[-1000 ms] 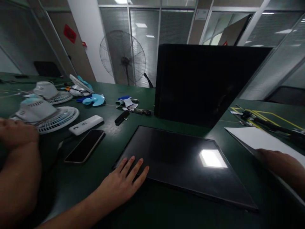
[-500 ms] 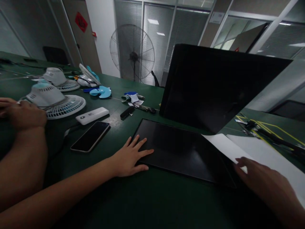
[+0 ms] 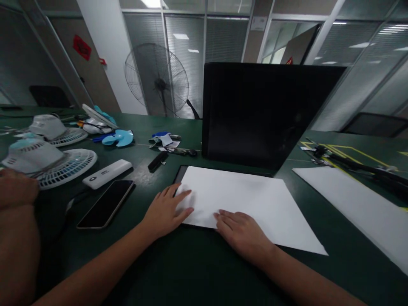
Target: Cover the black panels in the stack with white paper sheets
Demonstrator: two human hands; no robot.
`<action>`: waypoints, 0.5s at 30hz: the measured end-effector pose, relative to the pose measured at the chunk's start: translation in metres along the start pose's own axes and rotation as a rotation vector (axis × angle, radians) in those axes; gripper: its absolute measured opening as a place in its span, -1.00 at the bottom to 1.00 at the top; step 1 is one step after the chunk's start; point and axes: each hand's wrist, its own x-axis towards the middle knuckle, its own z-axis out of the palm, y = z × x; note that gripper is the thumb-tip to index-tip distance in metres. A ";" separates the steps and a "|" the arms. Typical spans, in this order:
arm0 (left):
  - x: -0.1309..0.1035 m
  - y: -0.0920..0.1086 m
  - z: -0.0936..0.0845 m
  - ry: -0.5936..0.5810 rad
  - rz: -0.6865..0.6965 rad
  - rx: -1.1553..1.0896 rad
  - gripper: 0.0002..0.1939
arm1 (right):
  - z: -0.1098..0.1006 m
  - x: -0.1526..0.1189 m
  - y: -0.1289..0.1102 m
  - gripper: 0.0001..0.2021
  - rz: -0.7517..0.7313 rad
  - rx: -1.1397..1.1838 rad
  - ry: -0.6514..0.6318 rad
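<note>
A white sheet lies flat over a black panel on the green table; only the panel's far left corner shows. My left hand rests flat on the sheet's near left corner, fingers spread. My right hand lies flat on the sheet's near edge, just right of the left hand. Neither hand holds anything.
A tall black screen stands upright behind the sheet. A second white sheet lies at the right. A phone, a white power bank and fan parts are at the left. Another person's arm is at far left.
My right hand has brought the white sheet from the right and laid it over the black panel. It now rests on the sheet's near edge. My left hand stayed at the corner.
</note>
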 end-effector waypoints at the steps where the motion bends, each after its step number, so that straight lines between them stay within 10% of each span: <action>1: 0.000 -0.002 0.000 -0.036 0.009 0.014 -0.36 | 0.000 0.002 0.000 -0.66 0.005 0.042 0.019; 6: 0.001 -0.007 -0.003 -0.089 -0.024 0.029 -0.33 | -0.012 -0.026 0.069 -0.50 0.339 0.176 0.083; 11: -0.001 -0.015 -0.001 -0.101 -0.023 0.029 -0.29 | -0.012 -0.124 0.186 -0.34 0.963 -0.006 0.120; 15: -0.002 -0.020 -0.001 -0.117 0.005 0.018 -0.31 | 0.011 -0.203 0.230 -0.13 1.194 -0.031 0.105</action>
